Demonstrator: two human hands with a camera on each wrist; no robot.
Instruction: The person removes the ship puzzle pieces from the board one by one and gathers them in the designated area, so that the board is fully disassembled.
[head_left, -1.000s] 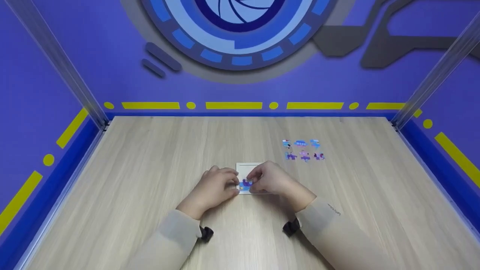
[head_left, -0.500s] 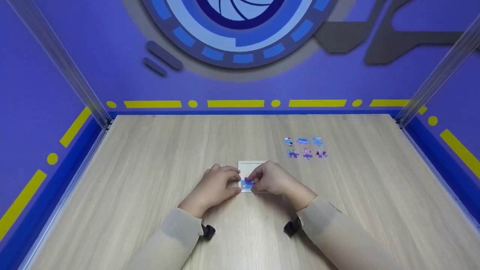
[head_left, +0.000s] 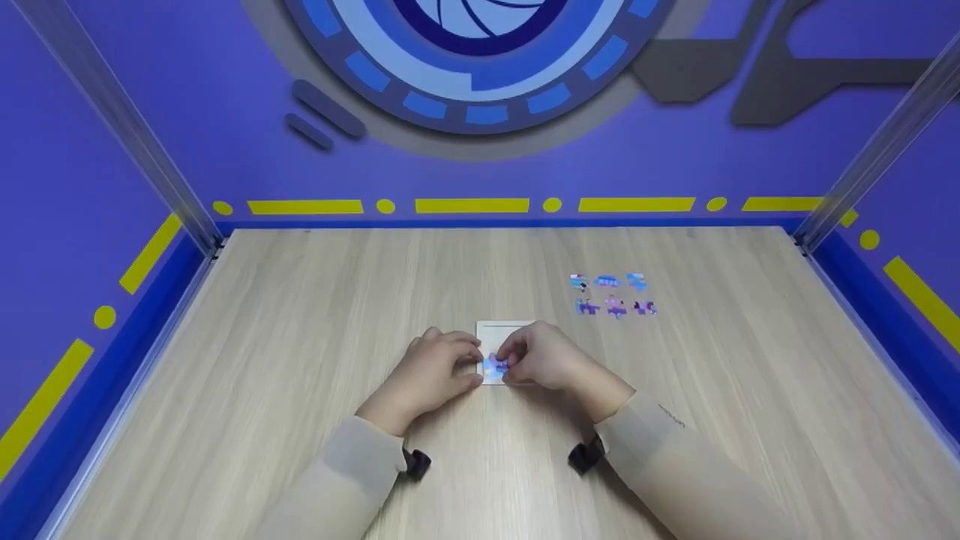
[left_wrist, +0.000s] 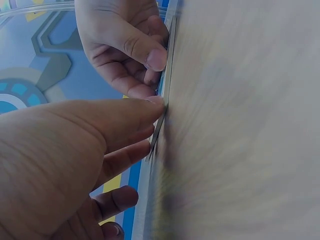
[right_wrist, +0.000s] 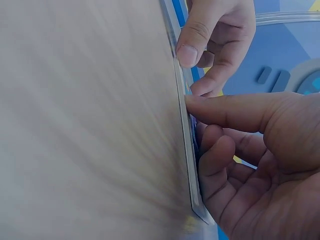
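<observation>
A small square white puzzle tray (head_left: 491, 335) lies on the table, with blue and purple jigsaw pieces (head_left: 492, 371) in its lower left part. At its left edge, my left hand (head_left: 431, 367) holds the tray between thumb and fingers. In the left wrist view, the left thumb (left_wrist: 142, 107) rests against the tray's rim. My right hand (head_left: 551, 360) is over the tray's right half, thumb and forefinger pinching a purple puzzle piece (head_left: 502, 365). Much of that piece and of the tray is hidden beneath this hand. The right wrist view shows the tray edge-on (right_wrist: 186, 145).
Several loose puzzle pieces (head_left: 615, 304) lie in two rows beyond my right hand. Wood-grain table (head_left: 315, 300) surrounds the tray. Purple-blue panels (head_left: 480, 180) with yellow dashes stand at the back and sides.
Both hands stay almost in place at the tray. The pieces by the right fingertips look lighter and more pinkish now. The head view has shifted slightly.
</observation>
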